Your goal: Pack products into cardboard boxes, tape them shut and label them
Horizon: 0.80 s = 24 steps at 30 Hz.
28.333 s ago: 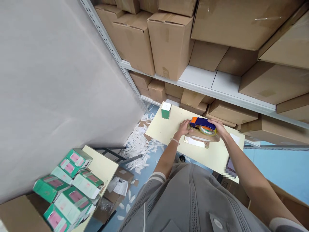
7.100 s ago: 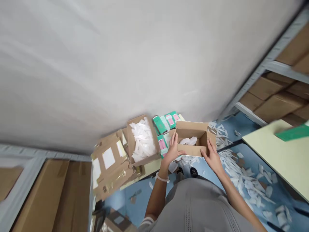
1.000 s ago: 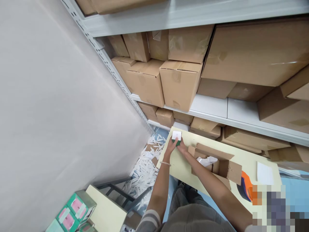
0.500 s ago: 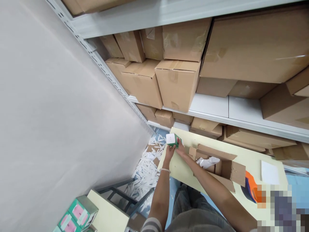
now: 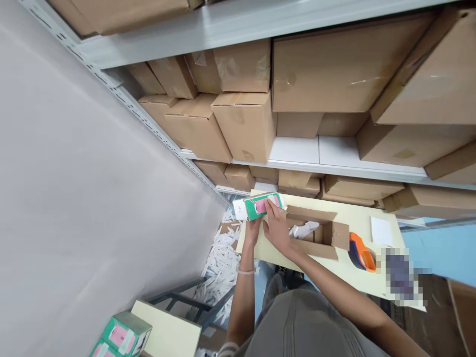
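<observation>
A green box (image 5: 252,210) with a pink panel and a white end is held up over the left end of the pale yellow table (image 5: 267,250). My left hand (image 5: 253,232) is closed around its underside, with most of the fingers hidden behind the box. My right hand (image 5: 278,230) lies against the front, fingers stretched over the pink panel and thumb apart below. Right of my hands, an open cardboard carton (image 5: 340,234) has crumpled white plastic (image 5: 305,229) inside.
An orange and dark blue tape dispenser (image 5: 362,253) and a white sheet (image 5: 381,231) lie farther right. Shelves hold cardboard boxes (image 5: 243,126). White strips (image 5: 219,253) litter the floor at left. More green boxes (image 5: 124,332) stand by a lower pale board (image 5: 167,329).
The green box has turned so its pink-panelled long side now shows. My right hand has shifted from gripping its end to lying over that side. The view has swung right.
</observation>
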Motion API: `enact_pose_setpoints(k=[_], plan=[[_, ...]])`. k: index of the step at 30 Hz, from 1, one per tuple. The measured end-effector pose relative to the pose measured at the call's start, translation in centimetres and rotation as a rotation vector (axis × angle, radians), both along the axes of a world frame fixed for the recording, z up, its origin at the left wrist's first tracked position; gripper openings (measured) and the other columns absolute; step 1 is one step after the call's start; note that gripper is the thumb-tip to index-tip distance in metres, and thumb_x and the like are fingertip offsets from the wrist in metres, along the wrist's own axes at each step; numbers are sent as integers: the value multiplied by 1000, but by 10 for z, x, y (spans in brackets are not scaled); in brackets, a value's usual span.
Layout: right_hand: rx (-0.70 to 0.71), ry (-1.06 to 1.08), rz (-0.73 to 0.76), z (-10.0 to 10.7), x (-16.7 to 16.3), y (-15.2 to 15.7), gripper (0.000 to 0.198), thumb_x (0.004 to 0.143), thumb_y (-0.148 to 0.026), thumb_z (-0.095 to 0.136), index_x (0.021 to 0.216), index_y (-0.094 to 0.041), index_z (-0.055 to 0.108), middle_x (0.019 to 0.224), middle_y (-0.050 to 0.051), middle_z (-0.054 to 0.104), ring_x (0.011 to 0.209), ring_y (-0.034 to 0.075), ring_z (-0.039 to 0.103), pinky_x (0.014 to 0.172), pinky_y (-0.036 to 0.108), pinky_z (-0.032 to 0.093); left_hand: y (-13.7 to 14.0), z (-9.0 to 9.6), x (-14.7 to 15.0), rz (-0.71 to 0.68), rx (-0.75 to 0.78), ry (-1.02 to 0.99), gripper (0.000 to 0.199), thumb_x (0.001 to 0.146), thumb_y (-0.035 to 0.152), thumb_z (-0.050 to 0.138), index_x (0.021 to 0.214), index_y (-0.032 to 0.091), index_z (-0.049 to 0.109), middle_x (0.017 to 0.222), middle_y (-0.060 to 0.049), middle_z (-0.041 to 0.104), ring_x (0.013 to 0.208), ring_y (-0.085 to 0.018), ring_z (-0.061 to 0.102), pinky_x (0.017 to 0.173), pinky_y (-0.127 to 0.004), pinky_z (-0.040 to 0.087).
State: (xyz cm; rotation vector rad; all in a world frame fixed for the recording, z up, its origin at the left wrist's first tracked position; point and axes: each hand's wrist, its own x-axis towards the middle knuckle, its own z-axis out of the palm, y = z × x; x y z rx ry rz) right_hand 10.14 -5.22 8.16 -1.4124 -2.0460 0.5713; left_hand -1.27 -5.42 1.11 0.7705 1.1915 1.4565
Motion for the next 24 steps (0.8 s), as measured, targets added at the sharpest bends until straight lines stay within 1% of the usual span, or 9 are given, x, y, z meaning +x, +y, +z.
enact_pose_setpoints(k=[2, 5, 7, 10, 12, 15, 18, 19, 24], plan=[[28, -72, -39, 6, 28, -10, 66, 83, -9, 44, 149, -13, 38, 146, 17, 47, 134, 31, 43, 110, 48, 38, -9, -3, 31, -87, -10, -137, 67, 78, 47, 76, 138, 24, 56, 147, -10, 54, 137, -29, 49, 117, -45, 36], [53, -187, -124, 3, 70, -23, 50, 85, -11, 45, 135, -15, 50, 133, 18, 55, 125, 33, 48, 105, 49, 40, -23, -14, 82, -203, -55, -331, 63, 81, 47, 74, 137, 24, 54, 150, -10, 51, 138, -27, 48, 117, -42, 39], [74, -247, -158, -3, 96, -29, 44, 85, -13, 48, 128, -17, 53, 135, 18, 54, 128, 34, 45, 108, 52, 35, -33, -20, 110, -235, -105, -401, 56, 86, 46, 69, 137, 26, 53, 150, -8, 50, 138, -24, 48, 117, -39, 39], [59, -305, -160, -15, 128, -32, 41, 81, -13, 53, 122, -19, 51, 142, 17, 50, 135, 34, 40, 114, 59, 20, -43, -25, 139, -283, -186, -477, 43, 91, 44, 64, 130, 27, 57, 146, -8, 54, 133, -22, 53, 116, -40, 40], [-8, -314, -147, -25, 147, -30, 41, 80, -14, 55, 120, -21, 49, 136, 16, 55, 132, 34, 44, 112, 65, 17, -47, -26, 150, -319, -204, -546, 37, 91, 41, 64, 125, 26, 60, 141, -9, 59, 131, -22, 56, 117, -43, 39], [-113, -286, -81, -43, 173, -19, 47, 77, -19, 60, 121, -24, 46, 118, 11, 63, 115, 31, 56, 108, 63, 26, -49, -26, 159, -343, -241, -635, 33, 91, 36, 66, 122, 25, 60, 135, -9, 63, 128, -21, 58, 118, -45, 37], [-124, -261, -15, -62, 192, -4, 68, 70, -21, 70, 132, -23, 41, 127, 13, 57, 119, 32, 53, 102, 52, 38, -47, -29, 165, -345, -284, -668, 28, 90, 28, 67, 117, 24, 62, 131, -9, 65, 123, -20, 62, 117, -43, 38], [-129, -261, 9, -67, 196, 1, 70, 68, -22, 71, 132, -22, 43, 127, 13, 56, 118, 31, 53, 98, 48, 41, -45, -31, 166, -338, -293, -670, 26, 89, 26, 68, 114, 23, 62, 129, -8, 66, 121, -19, 63, 116, -42, 40], [-166, -285, 69, -86, 201, 20, 54, 64, -28, 76, 113, -21, 55, 115, 9, 56, 110, 29, 54, 82, 37, 46, -39, -43, 171, -292, -302, -658, 17, 87, 27, 70, 103, 22, 63, 114, -7, 69, 112, -17, 67, 111, -41, 45]])
